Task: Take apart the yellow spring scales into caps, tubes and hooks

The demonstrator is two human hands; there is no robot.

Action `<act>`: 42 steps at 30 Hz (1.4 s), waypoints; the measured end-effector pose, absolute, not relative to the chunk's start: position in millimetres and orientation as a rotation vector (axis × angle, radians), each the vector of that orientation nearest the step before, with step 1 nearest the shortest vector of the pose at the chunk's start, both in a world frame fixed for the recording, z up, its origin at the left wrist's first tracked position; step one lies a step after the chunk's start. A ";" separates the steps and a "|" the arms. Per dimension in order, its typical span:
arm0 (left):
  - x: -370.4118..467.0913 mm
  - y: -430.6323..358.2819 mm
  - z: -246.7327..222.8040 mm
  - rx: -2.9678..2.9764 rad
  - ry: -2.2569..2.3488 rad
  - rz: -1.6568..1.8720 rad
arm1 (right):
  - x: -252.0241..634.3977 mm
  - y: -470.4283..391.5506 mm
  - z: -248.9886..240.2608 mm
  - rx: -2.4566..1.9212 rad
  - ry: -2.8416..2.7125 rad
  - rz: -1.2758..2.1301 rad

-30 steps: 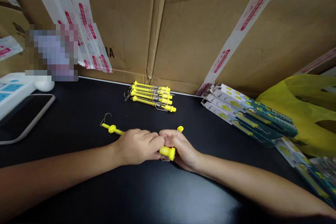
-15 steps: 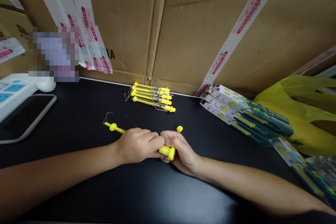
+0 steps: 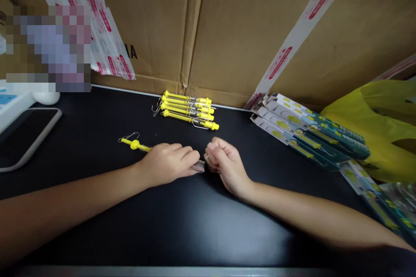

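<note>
- White device with dark screen (image 3: 22, 138): far out past the left hand's outer side, on the black tabletop (image 3: 182, 225), partly cut by the frame edge.
- Yellow spring scale (image 3: 136, 145): lies flat on the tabletop under the left hand. Its wire hook and yellow collar stick out beyond the hand's wrist side; a clear tube end pokes out past the fingertips toward the right hand.
- Left hand (image 3: 167, 164): palm down, fingers curled over the scale's barrel, pinning it to the table. Closed grip on the scale.
- Right hand (image 3: 224, 162): just beside the left hand's fingertips, fingers curled into a loose fist, knuckles up. Fingertips sit right at the scale's clear end; can't tell whether they touch it or hold anything small inside the fist.
- Bundle of yellow spring scales (image 3: 188, 112): ahead of both hands, stacked side by side against the cardboard box (image 3: 227, 30), hooks pointing left, well apart from the hands.
- Packaged scales on printed cards (image 3: 305, 134): ahead and to the outer side of the right hand, fanned in an overlapping row.
- Yellow plastic bag (image 3: 377, 130): beyond the cards, far from the right hand, at the frame edge.
</note>
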State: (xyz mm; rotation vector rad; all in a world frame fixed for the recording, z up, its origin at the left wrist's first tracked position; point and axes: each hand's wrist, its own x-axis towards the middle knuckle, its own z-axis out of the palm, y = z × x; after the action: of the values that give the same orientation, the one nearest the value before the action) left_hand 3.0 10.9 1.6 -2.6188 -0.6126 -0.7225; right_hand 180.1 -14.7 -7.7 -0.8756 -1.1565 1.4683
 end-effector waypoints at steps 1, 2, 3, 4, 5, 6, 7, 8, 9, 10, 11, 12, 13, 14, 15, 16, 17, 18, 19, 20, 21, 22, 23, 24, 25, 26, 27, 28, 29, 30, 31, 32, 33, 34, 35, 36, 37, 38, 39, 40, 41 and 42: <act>2.6 11.7 0.8 -2.612 -0.611 -0.704 | 182.0 -13.0 -8.5 -0.883 -1.179 1.440; 2.4 12.2 0.3 -2.604 -0.607 -0.684 | 184.1 -11.4 -9.1 -0.892 -1.198 1.431; 2.4 12.5 0.1 -2.602 -0.608 -0.664 | 186.1 -10.0 -9.7 -0.902 -1.219 1.433; 2.5 12.9 0.1 -2.604 -0.613 -0.643 | 188.0 -9.1 -10.1 -0.914 -1.245 1.434; 2.7 13.4 0.4 -2.616 -0.621 -0.615 | 189.5 -8.6 -10.4 -0.924 -1.276 1.427; 3.0 13.9 0.8 -2.634 -0.631 -0.584 | 190.6 -8.4 -10.5 -0.933 -1.309 1.413; 3.3 14.5 1.2 -2.654 -0.641 -0.552 | 191.4 -8.6 -10.5 -0.939 -1.339 1.398; 3.5 15.1 1.5 -2.673 -0.649 -0.519 | 191.8 -9.0 -10.3 -0.944 -1.364 1.386; 3.7 15.6 1.8 -2.687 -0.655 -0.492 | 192.0 -9.6 -10.2 -0.947 -1.383 1.376; 3.8 15.9 1.9 -2.697 -0.660 -0.470 | 192.0 -10.3 -9.9 -0.951 -1.392 1.371; 3.7 16.1 1.9 -2.703 -0.665 -0.457 | 191.8 -11.1 -9.7 -0.956 -1.394 1.366; 3.6 16.2 1.8 -2.706 -0.673 -0.452 | 191.6 -11.8 -9.4 -0.962 -1.389 1.364; 3.3 16.1 1.6 -2.711 -0.681 -0.453 | 191.4 -12.4 -9.1 -0.967 -1.378 1.365; 3.0 16.1 1.3 -2.717 -0.692 -0.457 | 191.4 -12.8 -8.9 -0.972 -1.367 1.368; 2.6 16.1 0.9 -2.723 -0.707 -0.463 | 191.5 -12.8 -8.7 -0.977 -1.360 1.370; 2.2 16.3 0.4 -2.730 -0.723 -0.470 | 191.9 -12.4 -8.5 -0.982 -1.362 1.369; 1.8 16.6 -0.3 -2.737 -0.737 -0.476 | 192.8 -11.4 -8.2 -0.989 -1.375 1.360; 1.5 17.0 -1.0 -2.744 -0.747 -0.483 | 194.0 -9.7 -7.9 -1.004 -1.401 1.342; 1.2 17.5 -1.7 -2.752 -0.756 -0.488 | 195.6 -7.6 -7.4 -1.029 -1.434 1.309; 1.1 17.9 -2.3 -2.758 -0.761 -0.496 | 197.5 -5.0 -6.7 -1.058 -1.474 1.260; 0.9 18.3 -2.7 -2.765 -0.761 -0.506 | 199.7 -2.1 -5.8 -1.086 -1.513 1.198; 0.9 18.5 -2.8 -2.769 -0.760 -0.514 | 201.9 0.8 -4.8 -1.110 -1.550 1.127; 0.9 18.6 -2.7 -2.771 -0.758 -0.521 | 204.0 3.6 -3.7 -1.130 -1.583 1.059; 0.9 18.4 -2.4 -2.769 -0.752 -0.528 | 205.8 6.1 -2.6 -1.143 -1.605 1.003; 1.0 18.0 -2.0 -2.765 -0.744 -0.530 | 207.3 8.2 -1.6 -1.149 -1.616 0.966; 1.1 17.5 -1.6 -2.760 -0.735 -0.530 | 208.3 10.0 -0.8 -1.154 -1.621 0.949; 1.1 16.9 -1.3 -2.756 -0.722 -0.529 | 208.7 11.4 -0.3 -1.158 -1.623 0.945; 1.2 16.3 -1.3 -2.753 -0.706 -0.526 | 208.6 12.5 0.0 -1.161 -1.630 0.949; 1.2 15.6 -1.5 -2.748 -0.683 -0.527 | 207.9 13.5 0.0 -1.160 -1.646 0.955; 1.2 14.9 -2.0 -2.739 -0.657 -0.530 | 206.7 14.3 -0.1 -1.158 -1.669 0.961; 1.1 14.1 -2.6 -2.725 -0.625 -0.537 | 205.2 15.1 -0.3 -1.155 -1.696 0.965; 1.0 13.3 -3.3 -2.707 -0.592 -0.550 | 203.5 15.9 -0.2 -1.154 -1.723 0.966; 0.8 12.4 -4.0 -2.687 -0.558 -0.567 | 201.5 16.9 0.0 -1.151 -1.748 0.969; 0.6 11.6 -4.5 -2.667 -0.527 -0.585 | 199.3 17.9 0.5 -1.147 -1.767 0.978; 0.4 10.7 -4.9 -2.649 -0.499 -0.605 | 197.0 19.2 1.2 -1.143 -1.782 0.993; 0.1 10.0 -5.0 -2.634 -0.476 -0.621 | 194.4 20.6 2.0 -1.141 -1.796 1.009; -0.2 9.4 -4.9 -2.622 -0.462 -0.629 | 191.6 22.4 2.8 -1.138 -1.810 1.022; -0.5 9.0 -4.8 -2.616 -0.453 -0.634 | 188.6 24.4 3.5 -1.138 -1.824 1.032; -0.8 8.8 -4.6 -2.615 -0.452 -0.625 | 185.4 26.5 4.1 -1.141 -1.841 1.037; -1.1 8.9 -4.5 -2.617 -0.459 -0.621 | 182.2 28.5 4.7 -1.148 -1.863 1.037; -1.4 9.2 -4.5 -2.628 -0.460 -0.613 | 179.1 30.3 5.3 -1.159 -1.892 1.036; -1.6 9.6 -4.6 -2.636 -0.466 -0.608 | 176.6 31.3 6.1 -1.172 -1.923 1.031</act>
State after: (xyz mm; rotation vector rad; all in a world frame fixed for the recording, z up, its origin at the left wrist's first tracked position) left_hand -1.6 9.6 -4.6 -2.6357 -0.4662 -0.6083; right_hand 176.6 31.3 6.1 -1.1717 -1.9231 1.0309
